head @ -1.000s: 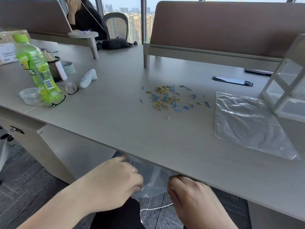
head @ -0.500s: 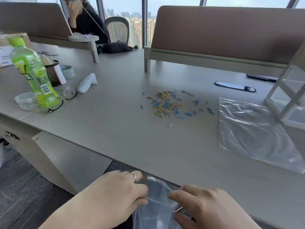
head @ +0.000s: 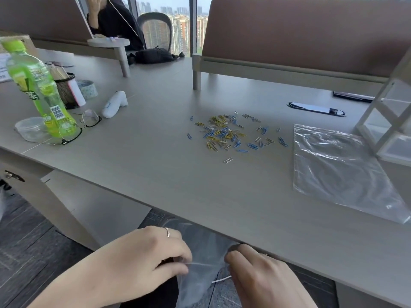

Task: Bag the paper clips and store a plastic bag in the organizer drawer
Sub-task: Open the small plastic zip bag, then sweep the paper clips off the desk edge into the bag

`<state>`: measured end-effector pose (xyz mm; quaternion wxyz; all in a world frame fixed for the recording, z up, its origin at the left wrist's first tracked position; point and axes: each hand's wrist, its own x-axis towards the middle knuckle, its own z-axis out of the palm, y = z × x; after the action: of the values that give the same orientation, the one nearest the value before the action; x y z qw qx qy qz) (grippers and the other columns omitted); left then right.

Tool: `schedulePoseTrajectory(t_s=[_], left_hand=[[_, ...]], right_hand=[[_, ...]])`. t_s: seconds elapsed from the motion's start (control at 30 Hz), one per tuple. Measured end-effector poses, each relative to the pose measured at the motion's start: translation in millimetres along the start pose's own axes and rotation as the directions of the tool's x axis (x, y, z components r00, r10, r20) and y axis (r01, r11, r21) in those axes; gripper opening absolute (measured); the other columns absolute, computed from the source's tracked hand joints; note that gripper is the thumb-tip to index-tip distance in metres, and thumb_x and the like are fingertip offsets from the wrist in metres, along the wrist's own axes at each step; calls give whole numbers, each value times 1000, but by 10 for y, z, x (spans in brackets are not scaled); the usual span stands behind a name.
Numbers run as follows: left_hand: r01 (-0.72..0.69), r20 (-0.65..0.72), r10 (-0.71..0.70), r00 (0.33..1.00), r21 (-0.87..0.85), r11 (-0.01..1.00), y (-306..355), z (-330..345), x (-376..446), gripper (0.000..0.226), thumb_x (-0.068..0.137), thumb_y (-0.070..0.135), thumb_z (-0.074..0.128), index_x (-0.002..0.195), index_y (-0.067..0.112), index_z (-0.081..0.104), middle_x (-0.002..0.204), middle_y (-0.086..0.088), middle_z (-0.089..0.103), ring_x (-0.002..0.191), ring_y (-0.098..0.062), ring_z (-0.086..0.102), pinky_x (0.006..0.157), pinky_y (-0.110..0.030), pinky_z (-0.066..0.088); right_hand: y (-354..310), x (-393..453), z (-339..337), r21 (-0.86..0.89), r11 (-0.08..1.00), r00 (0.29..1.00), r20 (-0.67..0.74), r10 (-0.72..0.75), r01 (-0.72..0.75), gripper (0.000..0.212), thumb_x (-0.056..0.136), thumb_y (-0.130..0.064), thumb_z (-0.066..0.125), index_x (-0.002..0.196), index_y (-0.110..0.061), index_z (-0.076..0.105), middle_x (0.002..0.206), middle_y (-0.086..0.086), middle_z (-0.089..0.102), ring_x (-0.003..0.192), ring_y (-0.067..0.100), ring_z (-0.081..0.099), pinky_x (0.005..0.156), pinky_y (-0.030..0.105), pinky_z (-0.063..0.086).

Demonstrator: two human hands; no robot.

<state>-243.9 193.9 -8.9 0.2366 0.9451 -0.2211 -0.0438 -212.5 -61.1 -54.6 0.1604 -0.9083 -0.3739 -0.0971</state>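
Blue, yellow and silver paper clips (head: 229, 135) lie scattered in the middle of the grey desk (head: 155, 174). A large clear plastic bag (head: 342, 170) lies flat at the right, beside a white organizer with clear drawers (head: 391, 121). Below the desk's near edge I hold a smaller clear plastic bag (head: 204, 261) between both hands. My left hand (head: 153, 256) pinches its left rim and my right hand (head: 260, 274) pinches its right rim. The bag's lower part runs out of the frame.
At the left stand a green drink bottle (head: 37, 90), a clear round container (head: 31, 130), glasses (head: 86, 123), a white handheld device (head: 114, 104), a mesh pen cup (head: 65, 90) and tape. A brown divider panel (head: 300, 34) backs the desk. A person sits far behind.
My hands stay under the desk edge with the small bag. Its rim has shifted between my fingers while my view rose and dipped slightly.
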Motion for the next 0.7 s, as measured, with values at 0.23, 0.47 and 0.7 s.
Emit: schedulePoseTrajectory(t_s=[0.23, 0.47, 0.7], left_hand=[[0, -41, 2, 999, 54, 999, 36, -20, 38, 26, 95, 57, 44, 102, 43, 65, 94, 25, 57, 82, 5, 57, 72, -19, 49], [39, -97, -38, 995, 10, 999, 22, -49, 98, 27, 90, 60, 47, 95, 41, 66, 93, 25, 58, 77, 5, 56, 67, -8, 40], [29, -167, -31, 985, -15, 999, -20, -19, 91, 15, 86, 60, 60, 88, 48, 67, 90, 29, 56, 70, 10, 55, 64, -5, 41]], right_hand=[[-42, 70, -347, 155, 987, 999, -26, -46, 50, 19, 77, -45, 61, 95, -39, 65, 102, -23, 67, 60, 0, 60, 44, 16, 48], [242, 365, -734, 487, 858, 981, -11, 192, -162, 14, 80, -42, 73, 92, -36, 73, 81, -16, 71, 65, 7, 67, 53, 12, 47], [971, 1329, -593, 162, 895, 910, 96, 404, -415, 77, 86, -65, 56, 151, -31, 31, 157, -6, 32, 142, 13, 32, 112, 28, 26]])
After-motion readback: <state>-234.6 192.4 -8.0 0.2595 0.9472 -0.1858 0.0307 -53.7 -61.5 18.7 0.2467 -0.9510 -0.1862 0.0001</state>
